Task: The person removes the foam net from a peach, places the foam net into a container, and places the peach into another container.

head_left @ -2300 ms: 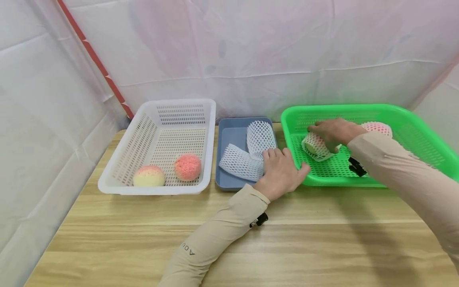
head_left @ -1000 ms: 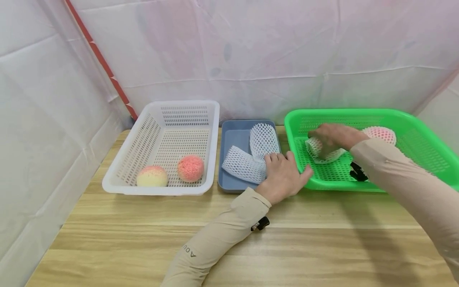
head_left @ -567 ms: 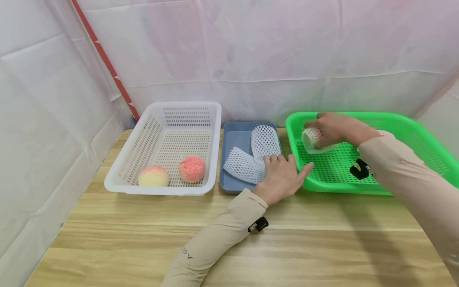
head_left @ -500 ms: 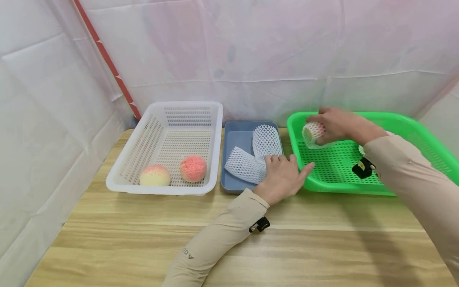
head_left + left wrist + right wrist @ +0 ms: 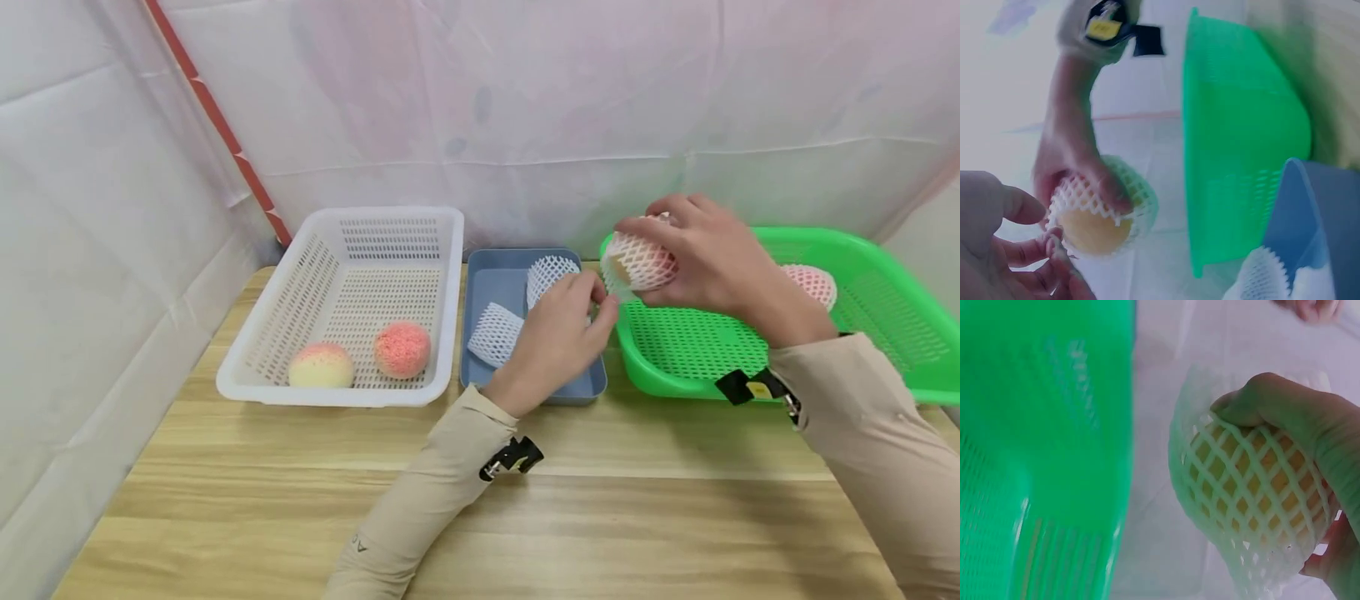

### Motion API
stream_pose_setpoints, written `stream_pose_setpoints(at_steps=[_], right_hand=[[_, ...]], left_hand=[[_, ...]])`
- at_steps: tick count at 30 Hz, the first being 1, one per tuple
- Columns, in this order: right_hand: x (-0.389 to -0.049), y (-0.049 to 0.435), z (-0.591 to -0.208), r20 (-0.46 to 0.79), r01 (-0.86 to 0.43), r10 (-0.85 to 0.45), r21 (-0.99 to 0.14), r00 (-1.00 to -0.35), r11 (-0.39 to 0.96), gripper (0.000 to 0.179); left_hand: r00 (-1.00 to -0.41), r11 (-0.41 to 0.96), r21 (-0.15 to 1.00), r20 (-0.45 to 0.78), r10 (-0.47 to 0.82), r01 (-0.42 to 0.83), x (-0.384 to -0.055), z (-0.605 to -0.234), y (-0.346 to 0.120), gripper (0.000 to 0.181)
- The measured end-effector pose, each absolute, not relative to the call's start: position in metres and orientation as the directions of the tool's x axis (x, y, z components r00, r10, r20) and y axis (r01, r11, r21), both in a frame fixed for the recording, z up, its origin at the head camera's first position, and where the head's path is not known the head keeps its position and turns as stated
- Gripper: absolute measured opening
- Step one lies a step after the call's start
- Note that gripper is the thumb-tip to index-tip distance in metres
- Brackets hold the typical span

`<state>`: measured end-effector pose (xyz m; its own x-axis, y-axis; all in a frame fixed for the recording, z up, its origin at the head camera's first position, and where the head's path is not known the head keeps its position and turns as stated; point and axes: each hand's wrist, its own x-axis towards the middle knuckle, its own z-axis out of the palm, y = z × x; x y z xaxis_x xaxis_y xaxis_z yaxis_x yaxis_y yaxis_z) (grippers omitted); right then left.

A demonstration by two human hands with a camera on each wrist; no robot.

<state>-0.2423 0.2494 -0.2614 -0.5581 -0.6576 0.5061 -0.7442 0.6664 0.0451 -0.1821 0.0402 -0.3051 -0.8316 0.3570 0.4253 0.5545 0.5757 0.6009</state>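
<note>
My right hand grips a pink-and-yellow peach in a white foam net, above the left end of the green basket. The net's end toward my left hand gapes, and the peach's yellow side shows there. My left hand is over the blue tray, fingers loosely bent and fingertips close to the net's rim; the right wrist view shows a gap between them. Two foam nets lie in the tray, a left one and a back one, partly hidden by my left hand.
At the left stands a white basket holding a yellow-pink peach and a coral-pink one. Another netted pink fruit lies in the green basket. All stand on a wooden table, with white sheeting behind.
My right hand has lifted the netted peach out of the green basket, up and to the left. My left hand has risen from the tray's front right corner toward it, its fingers bending.
</note>
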Motion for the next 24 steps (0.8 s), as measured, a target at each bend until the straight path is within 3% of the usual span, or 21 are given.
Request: stream_pose_setpoints(at_steps=[7,12,17,24], right_hand=[[-0.217,0.228,-0.259,0.572,-0.750,-0.623,0.019,-0.534,0.661,0.085],[-0.207,0.217,-0.260,0.618,-0.778,-0.626,0.038,-0.476,0.628,0.085],[-0.196,0.205,-0.263,0.647,-0.805,-0.623,0.025,-0.439,0.593,0.084],[-0.189,0.194,-0.265,0.684,-0.810,-0.581,-0.023,-0.440,0.586,0.085]], left_hand=[[-0.828,0.417,0.716,0.469,0.307,0.560,-0.174,-0.295,0.019,0.004],[-0.840,0.293,0.799,0.429,0.333,0.525,-0.167,-0.291,0.008,0.009],[-0.848,0.261,0.820,0.424,0.319,0.509,-0.162,-0.288,-0.001,0.015],[-0.841,0.250,0.811,0.462,0.282,0.529,-0.163,-0.288,-0.009,0.015]])
